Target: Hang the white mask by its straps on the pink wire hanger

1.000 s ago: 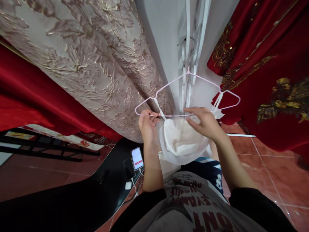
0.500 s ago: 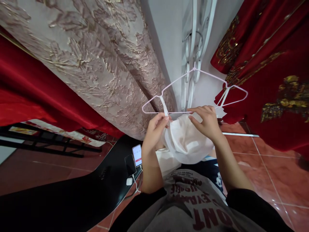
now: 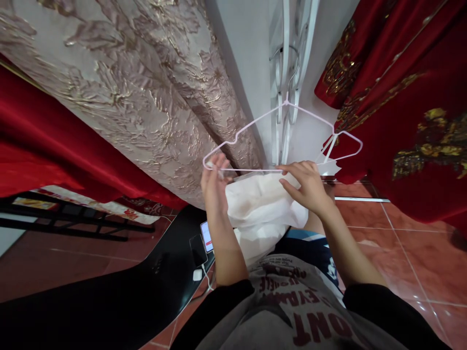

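Blurred left hand (image 3: 214, 182) seemingly pinches white fabric strap (image 3: 210, 165) at thin pale-pink hanger (image 3: 286, 102); right hand (image 3: 306, 185) touches bottom bar, perhaps steadying, grip unclear. White cloth garment (image 3: 266, 199) below fingers; second white strap (image 3: 331, 145), looped beyond right fingers, bears weight.

The white strap (image 3: 210, 165) by the left hand (image 3: 215, 183) is now slipped out of the hanger (image 3: 286, 102) notch above that hand and caught among its blurred fingers. The hand is shifted outward to the hanger's end, and the white garment (image 3: 255, 197) beside it is drawn closer and pulled flatter.
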A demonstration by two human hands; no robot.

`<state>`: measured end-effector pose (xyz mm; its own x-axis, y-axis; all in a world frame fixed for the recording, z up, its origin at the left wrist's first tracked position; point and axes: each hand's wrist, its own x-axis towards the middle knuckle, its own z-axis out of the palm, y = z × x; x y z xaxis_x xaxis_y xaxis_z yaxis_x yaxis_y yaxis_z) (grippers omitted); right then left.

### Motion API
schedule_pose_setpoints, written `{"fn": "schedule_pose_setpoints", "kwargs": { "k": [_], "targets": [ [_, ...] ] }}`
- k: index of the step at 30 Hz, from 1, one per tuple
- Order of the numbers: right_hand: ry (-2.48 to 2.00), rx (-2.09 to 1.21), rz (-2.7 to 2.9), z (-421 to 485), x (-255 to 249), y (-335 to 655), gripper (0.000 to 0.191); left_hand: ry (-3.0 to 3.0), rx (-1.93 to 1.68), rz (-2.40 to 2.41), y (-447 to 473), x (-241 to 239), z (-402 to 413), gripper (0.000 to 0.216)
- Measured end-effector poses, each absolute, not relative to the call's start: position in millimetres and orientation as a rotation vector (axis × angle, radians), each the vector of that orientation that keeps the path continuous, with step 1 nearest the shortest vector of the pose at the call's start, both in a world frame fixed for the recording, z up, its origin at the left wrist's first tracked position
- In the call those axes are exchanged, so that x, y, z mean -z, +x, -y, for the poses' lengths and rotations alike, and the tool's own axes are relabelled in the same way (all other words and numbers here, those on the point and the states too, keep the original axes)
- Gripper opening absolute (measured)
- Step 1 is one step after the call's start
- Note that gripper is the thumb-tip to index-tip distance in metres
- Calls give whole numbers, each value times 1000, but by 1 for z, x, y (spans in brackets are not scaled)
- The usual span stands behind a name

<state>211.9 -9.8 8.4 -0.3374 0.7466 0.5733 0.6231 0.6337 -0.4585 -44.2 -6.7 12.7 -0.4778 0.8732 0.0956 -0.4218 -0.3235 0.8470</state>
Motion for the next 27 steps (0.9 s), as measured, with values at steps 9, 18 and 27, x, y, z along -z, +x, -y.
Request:
{"fn": "schedule_pose_setpoints", "kwargs": {
  "k": [9,18,27],
  "targets": [
    [-1016,-261,1120,12,-2,235,32,759,-1756,-735,0,-14,18,35],
    [-1173,-812,1251,5,-54,273,12,562,-1729,-605,8,-21,7,49],
    [-965,-430,1050,-11,-60,271,19,593,-1706,-619,15,-12,4,58]
  ]
}}
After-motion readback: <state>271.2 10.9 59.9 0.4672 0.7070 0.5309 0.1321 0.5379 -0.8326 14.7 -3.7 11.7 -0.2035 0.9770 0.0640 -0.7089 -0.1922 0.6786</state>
